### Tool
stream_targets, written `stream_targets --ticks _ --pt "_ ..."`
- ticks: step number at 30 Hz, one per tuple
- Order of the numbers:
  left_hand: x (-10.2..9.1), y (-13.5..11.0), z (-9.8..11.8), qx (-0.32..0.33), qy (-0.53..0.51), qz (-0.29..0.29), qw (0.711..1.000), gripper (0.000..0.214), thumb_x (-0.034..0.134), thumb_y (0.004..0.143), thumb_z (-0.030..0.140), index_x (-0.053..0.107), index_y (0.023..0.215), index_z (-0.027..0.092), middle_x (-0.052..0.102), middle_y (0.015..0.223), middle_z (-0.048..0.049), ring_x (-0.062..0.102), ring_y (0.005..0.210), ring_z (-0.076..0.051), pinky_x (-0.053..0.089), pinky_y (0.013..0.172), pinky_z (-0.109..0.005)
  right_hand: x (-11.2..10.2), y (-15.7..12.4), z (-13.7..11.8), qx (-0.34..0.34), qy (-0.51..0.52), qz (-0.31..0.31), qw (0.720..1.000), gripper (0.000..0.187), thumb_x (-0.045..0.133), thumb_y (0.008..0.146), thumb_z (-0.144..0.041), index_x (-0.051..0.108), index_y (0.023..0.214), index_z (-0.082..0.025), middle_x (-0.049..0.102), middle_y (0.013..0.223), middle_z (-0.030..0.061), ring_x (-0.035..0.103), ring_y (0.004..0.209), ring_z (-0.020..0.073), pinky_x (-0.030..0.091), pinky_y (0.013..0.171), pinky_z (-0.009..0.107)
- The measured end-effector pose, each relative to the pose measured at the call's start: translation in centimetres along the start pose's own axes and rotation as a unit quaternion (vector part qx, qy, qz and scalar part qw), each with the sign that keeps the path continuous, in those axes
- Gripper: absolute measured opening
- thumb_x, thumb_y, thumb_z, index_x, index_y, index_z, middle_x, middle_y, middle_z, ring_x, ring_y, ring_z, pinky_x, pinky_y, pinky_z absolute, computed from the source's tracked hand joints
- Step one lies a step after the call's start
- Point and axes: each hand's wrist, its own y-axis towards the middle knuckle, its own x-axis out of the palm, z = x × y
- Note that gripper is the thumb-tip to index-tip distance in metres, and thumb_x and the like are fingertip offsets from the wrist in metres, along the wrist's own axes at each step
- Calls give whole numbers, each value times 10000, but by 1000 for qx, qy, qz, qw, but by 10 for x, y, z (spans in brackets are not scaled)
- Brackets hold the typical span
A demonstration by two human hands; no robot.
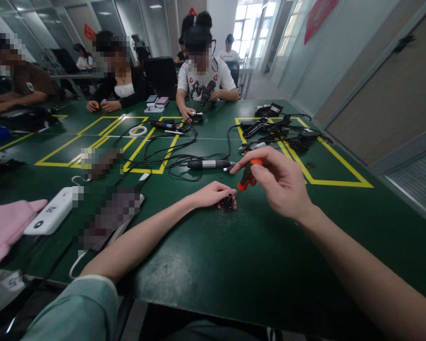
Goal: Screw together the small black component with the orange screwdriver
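My right hand (279, 182) is closed around the handle of a red and dark screwdriver (246, 176), its thumb and fingers pinching the upper end. The screwdriver tilts, and its thin shaft points down to a small black round part (227, 204) on the green table. My left hand (215, 195) grips this part from the left, its fingers wrapped partly around it. Whether the tip touches the part or sits in a screw, I cannot tell. Just beyond my hands lies a black and silver pen-shaped tool (208, 164) with a cable.
Dark tools and cables (277, 128) lie in a heap at the back right. A white power bank (53, 210), a phone (110, 218) and pink cloth (10, 227) are on the left. A white ring (138, 131) lies farther back. Several people sit around the green table (191, 265).
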Motion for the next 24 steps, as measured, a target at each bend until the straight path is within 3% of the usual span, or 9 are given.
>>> stream_targets --ticks 8,14,20,24 --pt "-2 1 -4 15 10 -3 1000 593 583 913 686 699 793 117 781 877 -119 653 666 -124 460 552 -209 2 2 -1 20 -44 11 999 74 634 948 -253 682 918 -206 713 813 16 660 706 160 546 674 314" --pt "-2 1 -4 17 10 0 1000 597 604 911 685 720 796 111 785 874 -122 642 658 -121 459 554 -207 3 4 1 -43 -79 43 995 135 624 940 -203 754 974 -218 702 843 23 650 784 173 525 691 318" --pt "-3 2 -5 4 12 0 1000 586 591 942 657 732 805 105 789 875 -125 646 653 -117 452 554 -200 5 3 4 -23 -29 59 998 262 623 934 -162 740 1158 -229 735 962 33 691 856 178 573 765 341" --pt "-4 1 -5 14 10 -6 1000 558 582 957 618 735 797 106 793 885 -125 648 655 -114 453 557 -198 4 1 6 -9 -3 42 999 222 572 961 -151 737 1091 -221 761 961 30 704 781 161 581 749 338"
